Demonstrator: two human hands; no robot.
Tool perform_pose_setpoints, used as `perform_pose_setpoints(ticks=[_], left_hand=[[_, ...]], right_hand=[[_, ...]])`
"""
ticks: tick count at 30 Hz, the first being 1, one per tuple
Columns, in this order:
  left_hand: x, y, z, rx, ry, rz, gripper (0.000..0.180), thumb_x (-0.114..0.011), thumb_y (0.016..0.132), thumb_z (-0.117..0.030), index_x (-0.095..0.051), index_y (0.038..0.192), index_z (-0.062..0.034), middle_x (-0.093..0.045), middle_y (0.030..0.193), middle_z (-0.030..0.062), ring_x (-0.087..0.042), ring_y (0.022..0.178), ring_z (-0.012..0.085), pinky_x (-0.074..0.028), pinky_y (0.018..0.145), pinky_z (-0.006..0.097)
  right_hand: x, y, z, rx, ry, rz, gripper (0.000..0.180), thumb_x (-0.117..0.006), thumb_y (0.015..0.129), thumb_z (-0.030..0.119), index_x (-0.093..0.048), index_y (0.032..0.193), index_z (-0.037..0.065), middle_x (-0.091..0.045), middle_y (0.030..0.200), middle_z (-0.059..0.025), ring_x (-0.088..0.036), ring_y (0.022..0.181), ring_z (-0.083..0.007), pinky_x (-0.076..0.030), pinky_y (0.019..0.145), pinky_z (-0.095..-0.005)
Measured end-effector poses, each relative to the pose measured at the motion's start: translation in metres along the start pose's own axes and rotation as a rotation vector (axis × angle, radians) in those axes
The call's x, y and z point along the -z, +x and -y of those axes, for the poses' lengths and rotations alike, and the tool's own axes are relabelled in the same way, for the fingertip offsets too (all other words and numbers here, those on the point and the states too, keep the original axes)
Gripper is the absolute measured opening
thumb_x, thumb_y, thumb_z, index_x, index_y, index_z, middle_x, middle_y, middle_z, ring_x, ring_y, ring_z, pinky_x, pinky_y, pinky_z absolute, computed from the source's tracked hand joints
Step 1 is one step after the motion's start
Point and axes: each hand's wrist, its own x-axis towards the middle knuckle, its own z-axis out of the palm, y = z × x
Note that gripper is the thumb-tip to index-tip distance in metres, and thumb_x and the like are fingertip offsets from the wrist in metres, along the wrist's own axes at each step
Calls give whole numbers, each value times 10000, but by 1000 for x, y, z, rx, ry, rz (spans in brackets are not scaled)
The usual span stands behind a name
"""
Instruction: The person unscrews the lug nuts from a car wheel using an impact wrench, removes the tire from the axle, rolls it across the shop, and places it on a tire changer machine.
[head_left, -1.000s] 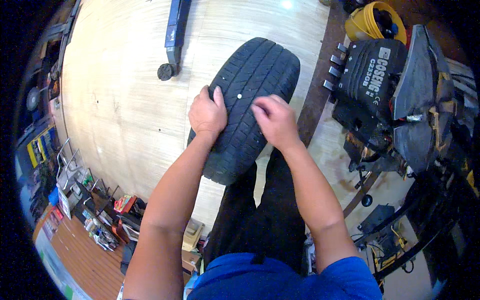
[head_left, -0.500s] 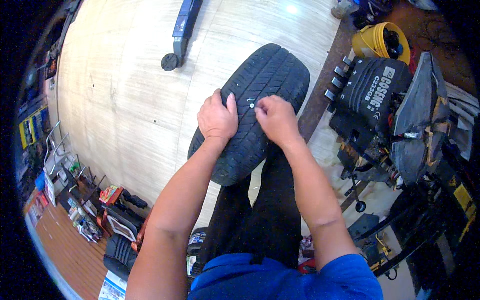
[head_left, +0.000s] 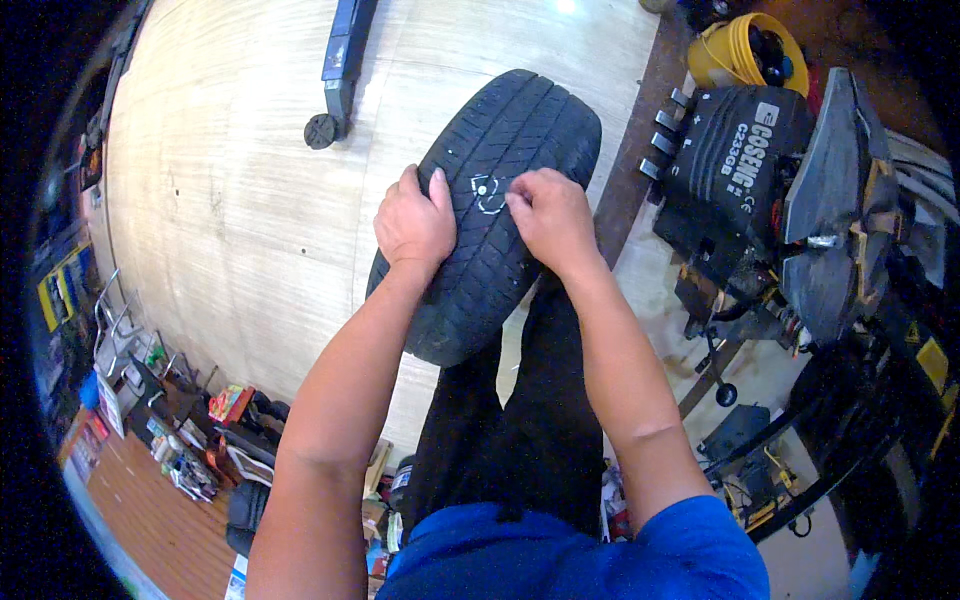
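A black tire (head_left: pixel 492 255) stands upright in front of my legs, its tread facing up at me. My left hand (head_left: pixel 414 222) grips the tire's left shoulder, the thumb lying along the tread edge and the fingertips out of sight. Over the right part of the tread, my right hand (head_left: pixel 552 215) is closed, thumb and forefinger pinched together. Whatever sits in that pinch is too small to name. Just left of these fingertips, broken white lines (head_left: pixel 490 211) ring a small pale round spot (head_left: pixel 482 190) on the tread.
To the right stands a black machine (head_left: pixel 730 160) with metal levers and a grey plate-like part. Behind it is a yellow bucket (head_left: pixel 722 55) holding dark items. A blue metal arm (head_left: pixel 343 50) with a round foot reaches across the floor. Cluttered shelves line the left.
White lines on the tread have grown from a short stroke into a broken ring around the spot. My right hand has moved rightward relative to the spot. My left hand keeps its hold.
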Motion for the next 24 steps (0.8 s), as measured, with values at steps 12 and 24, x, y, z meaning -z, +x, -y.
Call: perform_pose_setpoints(ticks=[12, 24], left_hand=[[-5, 2, 3, 7, -13, 22, 479, -417, 879, -403, -531, 1140, -18, -595, 1012, 228, -571, 935, 368, -444, 806, 433], [-4, 7, 21, 24, -69, 73, 496, -391, 889, -408, -526, 1157, -14, -581, 1055, 238, -559, 969, 384, -432, 839, 429]], right_hand=[[-10, 43, 15, 155, -92, 159, 102, -583, 734, 136, -639, 755, 54, -609, 815, -130, -590, 807, -314, -471, 710, -416], [-18, -4, 17, 138, -69, 82, 150, -533, 781, 163, -622, 757, 45, -599, 825, -150, -608, 788, -324, -497, 690, -431]])
